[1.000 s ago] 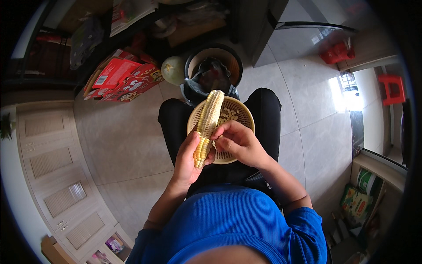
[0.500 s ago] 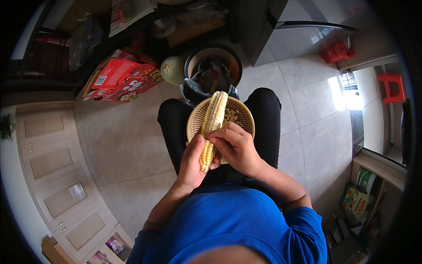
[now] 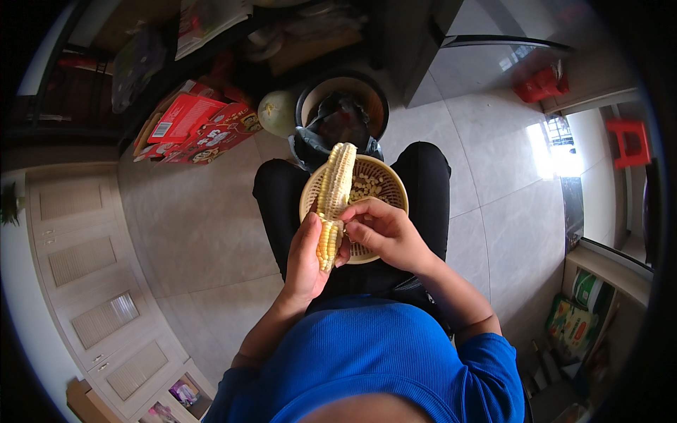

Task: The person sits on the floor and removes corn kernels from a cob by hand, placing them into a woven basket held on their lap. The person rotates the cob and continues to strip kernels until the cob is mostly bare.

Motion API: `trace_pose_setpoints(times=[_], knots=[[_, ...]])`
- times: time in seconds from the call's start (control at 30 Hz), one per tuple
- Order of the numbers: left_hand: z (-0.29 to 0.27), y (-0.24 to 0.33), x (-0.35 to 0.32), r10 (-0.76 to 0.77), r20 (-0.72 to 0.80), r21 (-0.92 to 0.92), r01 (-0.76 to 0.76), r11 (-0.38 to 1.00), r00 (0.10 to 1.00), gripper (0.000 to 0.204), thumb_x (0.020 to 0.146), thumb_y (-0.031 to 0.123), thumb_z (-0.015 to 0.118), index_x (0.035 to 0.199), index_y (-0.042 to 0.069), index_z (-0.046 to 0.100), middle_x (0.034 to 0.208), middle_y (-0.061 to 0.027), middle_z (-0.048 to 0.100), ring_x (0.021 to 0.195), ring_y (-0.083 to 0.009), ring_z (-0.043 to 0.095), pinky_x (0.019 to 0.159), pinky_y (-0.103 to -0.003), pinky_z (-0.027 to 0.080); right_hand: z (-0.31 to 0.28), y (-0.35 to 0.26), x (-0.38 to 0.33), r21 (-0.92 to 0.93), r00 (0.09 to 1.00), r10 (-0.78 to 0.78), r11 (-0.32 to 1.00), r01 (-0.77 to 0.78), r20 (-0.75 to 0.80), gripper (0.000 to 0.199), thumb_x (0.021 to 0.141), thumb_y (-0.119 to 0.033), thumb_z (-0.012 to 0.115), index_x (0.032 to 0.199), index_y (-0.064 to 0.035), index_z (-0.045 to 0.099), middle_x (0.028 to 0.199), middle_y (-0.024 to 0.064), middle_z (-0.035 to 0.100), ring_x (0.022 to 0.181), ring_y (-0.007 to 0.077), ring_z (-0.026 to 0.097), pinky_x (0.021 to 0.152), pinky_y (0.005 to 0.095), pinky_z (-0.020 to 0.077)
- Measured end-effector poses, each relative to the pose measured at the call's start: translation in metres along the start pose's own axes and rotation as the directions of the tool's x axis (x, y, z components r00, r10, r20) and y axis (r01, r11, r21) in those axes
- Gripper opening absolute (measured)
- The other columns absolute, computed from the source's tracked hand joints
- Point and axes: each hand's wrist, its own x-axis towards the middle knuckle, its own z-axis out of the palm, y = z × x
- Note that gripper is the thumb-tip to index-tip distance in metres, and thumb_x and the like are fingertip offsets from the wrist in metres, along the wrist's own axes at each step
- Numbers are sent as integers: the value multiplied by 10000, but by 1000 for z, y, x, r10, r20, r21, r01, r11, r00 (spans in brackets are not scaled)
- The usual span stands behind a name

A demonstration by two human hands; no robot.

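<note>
My left hand (image 3: 305,257) grips the lower end of a corn cob (image 3: 333,197), held upright over my lap. Much of the cob's upper part is bare of kernels, with yellow rows left low down. My right hand (image 3: 384,233) rests against the cob's right side, thumb and fingers on the kernels. Under both hands a round woven basket (image 3: 392,185) sits on my black-trousered thighs and holds several loose kernels (image 3: 367,187).
A dark bin (image 3: 343,106) lined with a bag stands on the tiled floor ahead of my knees, a pale round melon (image 3: 277,113) beside it. Red cardboard boxes (image 3: 201,127) lie to the left. Cupboard doors (image 3: 84,261) run along the left, a red stool (image 3: 627,141) far right.
The cob has tilted slightly and my right hand has slid down and nearer along its side. The basket has stayed on my lap.
</note>
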Motion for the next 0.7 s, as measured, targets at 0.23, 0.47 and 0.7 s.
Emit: trace_pose_setpoints(times=[0.23,0.47,0.7], knots=[[3,0,-1,-93,61,-65,97,993,994,372,946,374,326,1033,50,486,807,-36,547,634,-104,518,504,-226,400,-4,6,5,-523,948,-311,821,231,-68,85,809,-63,622,870,-7,641,803,36,534,773,122,519,685,231,418],[8,-4,-3,-46,36,-77,48,996,998,386,948,386,309,1030,51,482,804,-41,542,642,-109,519,507,-229,403,6,13,4,-556,926,-344,805,206,-154,115,799,-73,632,894,-8,641,809,45,530,751,136,513,685,242,414],[6,-1,-4,-57,23,13,57,998,998,380,950,380,309,1044,49,471,810,-45,536,638,-116,520,502,-231,404,-6,6,8,-498,962,-270,839,220,-29,176,778,-109,664,938,-35,671,827,31,547,799,135,524,719,255,420]])
